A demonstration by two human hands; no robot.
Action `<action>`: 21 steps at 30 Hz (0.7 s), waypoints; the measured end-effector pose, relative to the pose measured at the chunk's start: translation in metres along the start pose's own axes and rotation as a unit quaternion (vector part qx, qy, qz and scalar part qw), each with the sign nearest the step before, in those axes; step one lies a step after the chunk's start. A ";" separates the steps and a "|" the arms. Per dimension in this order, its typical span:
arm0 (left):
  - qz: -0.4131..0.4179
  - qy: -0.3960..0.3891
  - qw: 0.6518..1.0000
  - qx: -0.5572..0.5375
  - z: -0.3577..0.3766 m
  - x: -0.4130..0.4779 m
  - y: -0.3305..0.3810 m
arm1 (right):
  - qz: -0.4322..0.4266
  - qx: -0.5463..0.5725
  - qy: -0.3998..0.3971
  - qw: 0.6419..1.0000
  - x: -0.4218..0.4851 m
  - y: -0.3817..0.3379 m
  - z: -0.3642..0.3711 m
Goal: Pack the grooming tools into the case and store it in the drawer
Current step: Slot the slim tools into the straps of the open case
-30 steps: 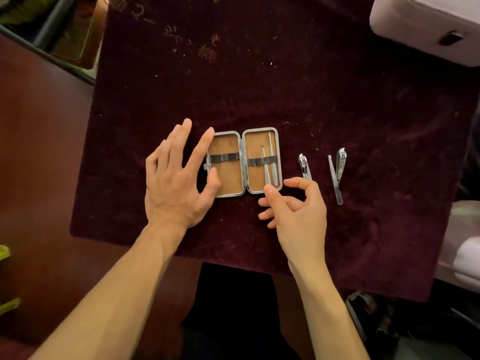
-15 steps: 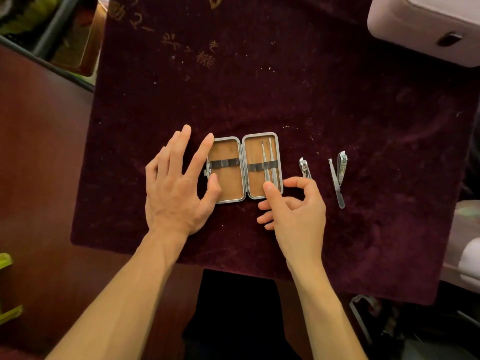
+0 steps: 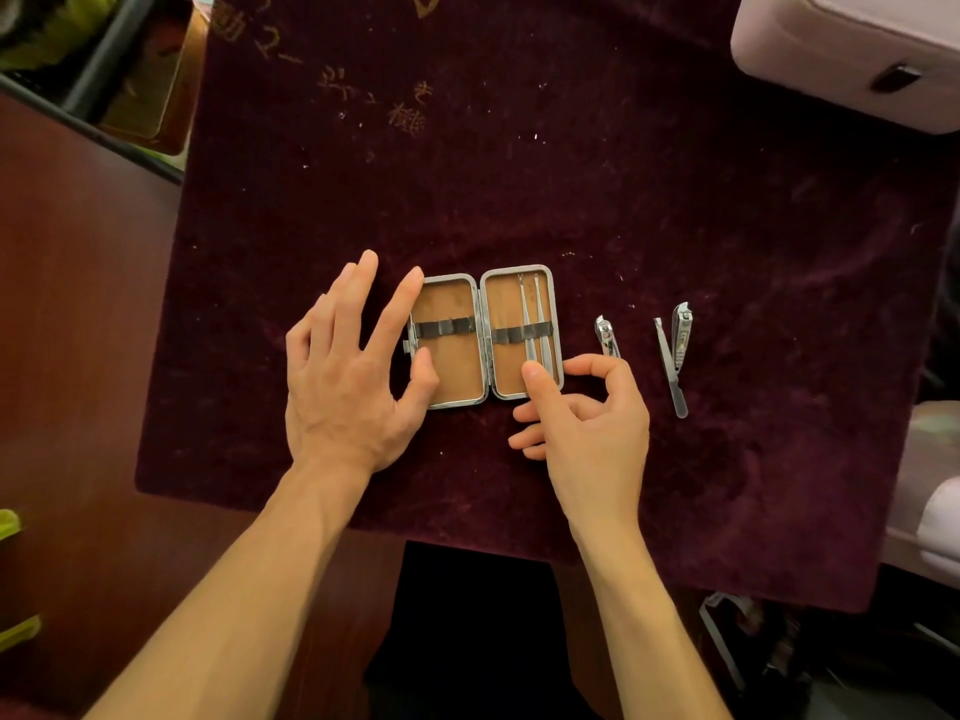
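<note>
A small metal-framed case (image 3: 451, 379) lies open flat on the dark red velvet cloth, tan lining up, an elastic band across each half. Two thin metal tools (image 3: 531, 314) sit under the band of its right half. My left hand (image 3: 347, 366) rests spread against the case's left edge, thumb on the left half. My right hand (image 3: 582, 415) is at the case's lower right corner, thumb tip on the lower ends of the two tools, forefinger curled. A small nail clipper (image 3: 607, 336) and a larger nail clipper with its file swung out (image 3: 675, 350) lie to the right.
The velvet cloth (image 3: 519, 174) covers a dark wooden table (image 3: 78, 330). A pale pink box (image 3: 852, 49) stands at the far right corner. Bins with green items are beyond the table's left edge (image 3: 130, 70). Pale objects lie at the right edge (image 3: 935, 485).
The second thin tool, slanted in the right half a second ago, now lies straight under the band beside the first. My right thumb moved up onto their ends. My left hand stayed put.
</note>
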State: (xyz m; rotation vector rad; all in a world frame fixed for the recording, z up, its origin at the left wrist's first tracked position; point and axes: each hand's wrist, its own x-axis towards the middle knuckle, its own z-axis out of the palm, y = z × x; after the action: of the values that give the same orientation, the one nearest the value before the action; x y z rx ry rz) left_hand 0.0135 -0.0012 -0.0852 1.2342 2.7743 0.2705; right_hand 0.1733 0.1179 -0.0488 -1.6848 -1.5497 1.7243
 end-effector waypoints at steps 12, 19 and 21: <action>-0.001 0.004 1.000 0.001 -0.001 0.000 0.000 | -0.004 0.022 -0.007 1.000 0.001 0.005 -0.002; 0.001 0.005 1.000 0.000 0.000 0.000 -0.001 | -0.002 0.020 -0.004 1.000 0.001 0.004 -0.001; 0.001 0.006 1.000 -0.001 0.000 0.000 -0.001 | 0.000 0.023 -0.006 1.000 0.001 0.004 -0.001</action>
State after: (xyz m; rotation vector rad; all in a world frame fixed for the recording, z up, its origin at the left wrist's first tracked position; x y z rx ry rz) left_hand 0.0124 -0.0021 -0.0854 1.2399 2.7811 0.2821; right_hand 0.1757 0.1177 -0.0519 -1.6556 -1.5033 1.7587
